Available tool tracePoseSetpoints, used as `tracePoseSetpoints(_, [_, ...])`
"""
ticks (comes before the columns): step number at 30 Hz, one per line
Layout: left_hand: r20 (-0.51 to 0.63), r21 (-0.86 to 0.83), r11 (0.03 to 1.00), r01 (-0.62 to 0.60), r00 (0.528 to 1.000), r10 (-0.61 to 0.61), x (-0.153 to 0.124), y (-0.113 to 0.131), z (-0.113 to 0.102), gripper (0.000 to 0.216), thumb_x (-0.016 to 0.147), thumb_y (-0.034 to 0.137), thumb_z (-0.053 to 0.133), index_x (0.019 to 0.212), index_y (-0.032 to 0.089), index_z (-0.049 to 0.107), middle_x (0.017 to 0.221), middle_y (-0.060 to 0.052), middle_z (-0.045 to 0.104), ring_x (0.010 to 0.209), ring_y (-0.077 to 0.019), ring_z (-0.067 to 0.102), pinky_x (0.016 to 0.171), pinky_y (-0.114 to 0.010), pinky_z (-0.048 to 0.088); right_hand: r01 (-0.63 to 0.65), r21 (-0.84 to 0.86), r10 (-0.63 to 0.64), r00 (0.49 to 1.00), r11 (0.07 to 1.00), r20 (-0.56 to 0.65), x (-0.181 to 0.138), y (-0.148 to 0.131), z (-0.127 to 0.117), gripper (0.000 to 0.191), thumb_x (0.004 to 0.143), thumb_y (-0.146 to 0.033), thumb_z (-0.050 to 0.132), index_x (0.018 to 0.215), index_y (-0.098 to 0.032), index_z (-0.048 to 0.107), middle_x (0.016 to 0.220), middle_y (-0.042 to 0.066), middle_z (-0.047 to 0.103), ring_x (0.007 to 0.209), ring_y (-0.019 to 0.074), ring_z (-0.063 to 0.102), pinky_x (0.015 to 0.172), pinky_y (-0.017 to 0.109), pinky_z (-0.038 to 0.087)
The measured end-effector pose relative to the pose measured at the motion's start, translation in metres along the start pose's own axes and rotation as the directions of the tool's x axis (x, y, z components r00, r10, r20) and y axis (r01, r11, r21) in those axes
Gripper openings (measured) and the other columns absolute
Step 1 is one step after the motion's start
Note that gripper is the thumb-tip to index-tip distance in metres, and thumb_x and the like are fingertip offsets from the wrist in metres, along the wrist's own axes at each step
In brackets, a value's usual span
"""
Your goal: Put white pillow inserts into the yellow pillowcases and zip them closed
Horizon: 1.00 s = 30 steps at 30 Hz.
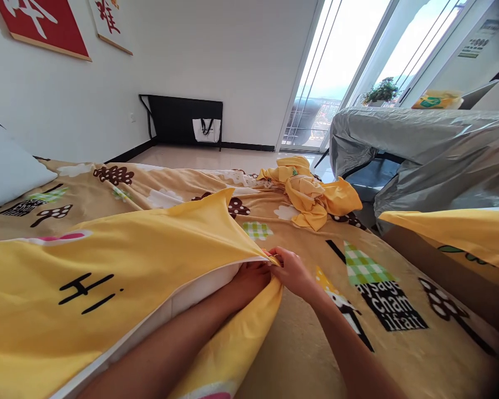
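Observation:
A yellow pillowcase (120, 271) printed with "Hi" lies across the bed with a white pillow (195, 291) showing at its open edge. My left hand (249, 277) reaches into the opening, its fingers partly hidden under the cloth at the corner. My right hand (289, 269) pinches the corner of the pillowcase from outside, fingers closed on the fabric. The two hands meet at that corner.
A tan patterned bedsheet (316, 343) covers the bed. A crumpled yellow cloth (311, 194) lies farther up the bed. A white pillow (8, 166) sits at the left. Furniture under a grey cover (424, 149) stands at the right, with another yellow pillow (461, 233) below it.

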State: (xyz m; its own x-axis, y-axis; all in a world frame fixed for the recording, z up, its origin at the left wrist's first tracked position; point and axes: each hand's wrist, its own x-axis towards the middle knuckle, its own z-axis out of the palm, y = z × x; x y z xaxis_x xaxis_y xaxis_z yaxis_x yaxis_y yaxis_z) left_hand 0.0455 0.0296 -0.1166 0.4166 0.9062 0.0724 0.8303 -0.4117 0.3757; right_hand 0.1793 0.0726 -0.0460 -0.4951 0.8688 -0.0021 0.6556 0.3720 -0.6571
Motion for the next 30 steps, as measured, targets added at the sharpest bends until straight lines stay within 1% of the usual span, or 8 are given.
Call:
tracePoseSetpoints(4, [-0.019, -0.002, 1.000, -0.017, 1.000, 0.017, -0.003, 0.003, -0.003, 0.048, 0.096, 0.034, 0.038, 0.143, 0.027, 0.030, 0.150, -0.005, 0.035, 0.141, -0.0250, 0.021, 0.112, -0.053, 0.022, 0.026, -0.146, -0.016, 0.998, 0.989, 0.068, -0.010, 0.000, -0.011, 0.037, 0.076, -0.028, 0.051, 0.112, -0.020, 0.057, 0.072, 0.000, 0.064, 0.067, 0.0167, 0.057, 0.059, 0.024, 0.035])
tracePoseSetpoints(8, [-0.031, -0.033, 0.999, -0.035, 0.999, 0.034, -0.003, 0.006, -0.009, 0.048, 0.096, 0.034, 0.037, 0.142, 0.023, 0.032, 0.148, -0.006, 0.037, 0.139, -0.0232, 0.026, 0.115, -0.047, 0.020, -0.130, -0.406, 0.124, 0.991, 0.904, -0.041, -0.016, -0.005, -0.009, 0.042, 0.079, -0.031, 0.050, 0.119, -0.017, 0.053, 0.103, 0.012, 0.063, 0.092, 0.0253, 0.060, 0.071, 0.030, 0.038])
tracePoseSetpoints(10, [-0.056, -0.088, 0.995, -0.053, 0.997, 0.049, -0.003, 0.008, -0.013, 0.048, 0.096, 0.035, 0.038, 0.142, 0.024, 0.033, 0.147, -0.006, 0.039, 0.137, -0.0204, 0.031, 0.115, -0.040, 0.022, -0.178, -0.442, 0.194, 0.981, 0.879, -0.010, -0.015, -0.005, -0.007, 0.038, 0.082, -0.032, 0.047, 0.116, -0.017, 0.054, 0.114, 0.015, 0.059, 0.102, 0.0287, 0.058, 0.076, 0.033, 0.039])
tracePoseSetpoints(14, [0.000, -0.129, 0.992, -0.011, 1.000, 0.012, -0.002, 0.010, -0.018, 0.050, 0.095, 0.034, 0.038, 0.143, 0.020, 0.034, 0.150, -0.008, 0.034, 0.139, -0.0203, 0.027, 0.117, -0.039, 0.017, -0.042, -0.245, 0.090, 0.978, 0.969, 0.189, -0.008, 0.003, -0.009, 0.042, 0.082, -0.038, 0.050, 0.117, -0.016, 0.056, 0.116, 0.014, 0.059, 0.110, 0.0258, 0.053, 0.088, 0.032, 0.039])
tracePoseSetpoints(18, [0.078, -0.083, 0.995, 0.062, 0.995, -0.055, -0.002, 0.009, -0.019, 0.055, 0.094, 0.039, 0.038, 0.146, 0.023, 0.027, 0.154, -0.008, 0.024, 0.142, -0.0245, 0.018, 0.116, -0.049, 0.014, -0.005, -0.156, 0.029, 0.988, 0.988, 0.154, -0.005, 0.008, -0.010, 0.059, 0.075, -0.041, 0.058, 0.128, -0.016, 0.050, 0.130, 0.015, 0.050, 0.124, 0.0294, 0.042, 0.101, 0.039, 0.030])
tracePoseSetpoints(21, [0.098, -0.032, 0.999, 0.011, 0.995, -0.008, -0.004, 0.012, -0.029, 0.052, 0.093, 0.036, 0.040, 0.143, 0.023, 0.033, 0.153, -0.009, 0.028, 0.141, -0.0258, 0.024, 0.115, -0.049, 0.017, 0.031, -0.102, -0.013, 0.986, 0.994, 0.169, -0.005, 0.008, -0.008, 0.060, 0.073, -0.031, 0.057, 0.131, -0.017, 0.048, 0.134, 0.013, 0.049, 0.127, 0.0290, 0.040, 0.103, 0.040, 0.028])
tracePoseSetpoints(27, [0.057, -0.043, 0.985, -0.165, 0.984, 0.168, -0.012, 0.018, -0.058, 0.051, 0.082, 0.029, 0.055, 0.132, 0.018, 0.048, 0.137, -0.010, 0.051, 0.124, -0.0238, 0.047, 0.111, -0.035, 0.029, -0.139, -0.086, 0.151, 0.976, 0.987, 0.159, -0.005, 0.013, -0.008, 0.069, 0.076, -0.043, 0.057, 0.136, -0.013, 0.041, 0.134, 0.018, 0.050, 0.126, 0.0304, 0.042, 0.101, 0.042, 0.030])
tracePoseSetpoints(30, [0.067, -0.050, 0.984, -0.169, 0.983, 0.172, -0.012, 0.016, -0.054, 0.052, 0.082, 0.027, 0.054, 0.132, 0.020, 0.047, 0.138, -0.008, 0.051, 0.127, -0.0235, 0.044, 0.112, -0.036, 0.028, -0.127, -0.031, 0.131, 0.977, 0.991, 0.169, -0.003, 0.020, -0.007, 0.071, 0.072, -0.047, 0.062, 0.134, -0.016, 0.044, 0.132, 0.015, 0.052, 0.124, 0.0296, 0.044, 0.100, 0.040, 0.032])
